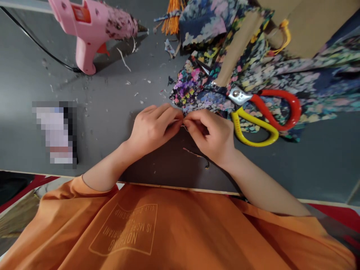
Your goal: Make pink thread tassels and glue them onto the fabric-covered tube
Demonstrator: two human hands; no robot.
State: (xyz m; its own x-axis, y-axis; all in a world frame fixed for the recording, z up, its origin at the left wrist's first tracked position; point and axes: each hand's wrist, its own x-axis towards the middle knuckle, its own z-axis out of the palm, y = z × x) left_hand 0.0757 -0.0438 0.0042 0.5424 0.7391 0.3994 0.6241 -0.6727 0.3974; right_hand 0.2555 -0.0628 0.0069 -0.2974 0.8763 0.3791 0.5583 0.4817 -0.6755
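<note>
Left hand (153,125) and right hand (212,133) meet almost fingertip to fingertip near the desk's (309,165) front edge, each closed in a thumb-and-finger pinch on a pale strand (184,127); most of it is hidden, so I cannot tell whether it is thread or a sliver of cloth. So fine a thing probably asks for fingertips rather than a full grip, and both forearms come in low from the sides, which should steady the pinch. A thin dark scrap (194,152) lies just below the fingers. Directly beyond them spreads floral fabric (194,80), its near edge just beside the pinch. Scissors (239,95) rest on that fabric, the red and yellow handles beside the right hand, perhaps put there for an easy pick-up. Farther out, a tan strip (240,47) lies across the cloth, with an orange tassel (170,18) and a yellow cord (287,33) near the far side. A pink glue gun (87,32) sits to the far left, nozzle turned away from the hands, its black cable (39,43) running off leftward, likely to keep both clear of the work.
</note>
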